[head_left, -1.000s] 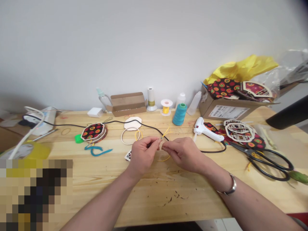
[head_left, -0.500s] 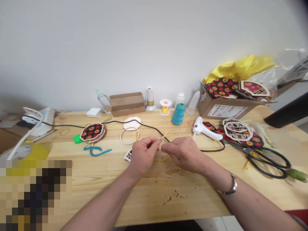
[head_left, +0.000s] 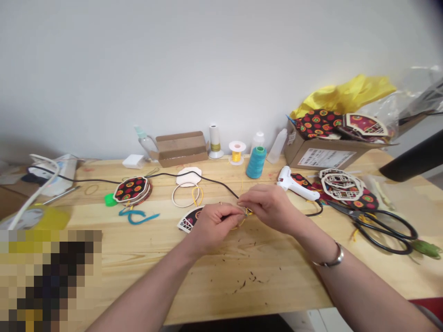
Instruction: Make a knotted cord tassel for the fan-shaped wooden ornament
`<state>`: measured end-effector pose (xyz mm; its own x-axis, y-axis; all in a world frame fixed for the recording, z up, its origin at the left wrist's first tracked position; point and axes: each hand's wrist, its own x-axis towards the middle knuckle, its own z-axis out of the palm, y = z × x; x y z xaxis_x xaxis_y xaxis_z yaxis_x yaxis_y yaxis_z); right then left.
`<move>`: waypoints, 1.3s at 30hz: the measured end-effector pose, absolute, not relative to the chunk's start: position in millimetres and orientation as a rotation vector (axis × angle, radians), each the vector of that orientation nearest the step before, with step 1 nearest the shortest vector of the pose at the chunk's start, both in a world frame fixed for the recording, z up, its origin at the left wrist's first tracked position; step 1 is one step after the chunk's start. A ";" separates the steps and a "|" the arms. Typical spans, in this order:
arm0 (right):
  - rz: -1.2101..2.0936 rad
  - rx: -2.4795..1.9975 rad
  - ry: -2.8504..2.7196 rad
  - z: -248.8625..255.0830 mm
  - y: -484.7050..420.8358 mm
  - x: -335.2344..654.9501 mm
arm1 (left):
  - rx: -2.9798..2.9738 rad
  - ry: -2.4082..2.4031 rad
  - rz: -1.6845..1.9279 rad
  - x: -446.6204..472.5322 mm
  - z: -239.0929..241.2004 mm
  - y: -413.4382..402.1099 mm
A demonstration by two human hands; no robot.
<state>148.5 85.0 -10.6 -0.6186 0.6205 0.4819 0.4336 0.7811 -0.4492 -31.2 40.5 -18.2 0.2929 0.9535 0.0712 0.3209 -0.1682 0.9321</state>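
My left hand [head_left: 217, 226] is closed in a pinch, with a yellow cord [head_left: 246, 213] at its fingertips. Just beside it, my right hand [head_left: 270, 206] pinches the cord too, its fingers bent over the left fingertips. Part of the cord is hidden between the hands. Under my left hand lies a fan-shaped piece [head_left: 187, 223] with a white lattice frame and dark patterned fabric, partly covered. Behind that hand are a thin pale ring [head_left: 173, 199] and a yellow loop [head_left: 200, 197].
A white glue gun [head_left: 299, 188] and black scissors [head_left: 380, 226] lie on the right. Along the wall stand a teal thread cone [head_left: 256, 163], a yellow spool [head_left: 236, 156] and an open cardboard box [head_left: 182, 156]. Fabric-covered pieces [head_left: 130, 190] are stacked left. A black cable [head_left: 214, 180] crosses the table.
Both hands have shifted slightly right. My right hand has risen and closed in over my left fingertips, uncovering more of the fan-shaped piece.
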 end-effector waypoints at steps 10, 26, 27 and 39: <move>1.090 -0.919 -2.110 -19.9 90.8 139.8 | 1.505 1.341 1.189 -33.7 -17.8 42.2; 0.626 -0.879 -2.392 -9.7 68.7 133.4 | 1.482 1.463 1.232 -32.0 -18.7 41.7; 0.600 -0.855 -2.396 -9.6 68.2 133.4 | 1.487 1.460 1.232 -31.7 -18.4 41.5; 0.597 -0.886 -2.333 -7.9 66.1 133.0 | 1.486 1.457 1.187 -34.4 -20.1 44.3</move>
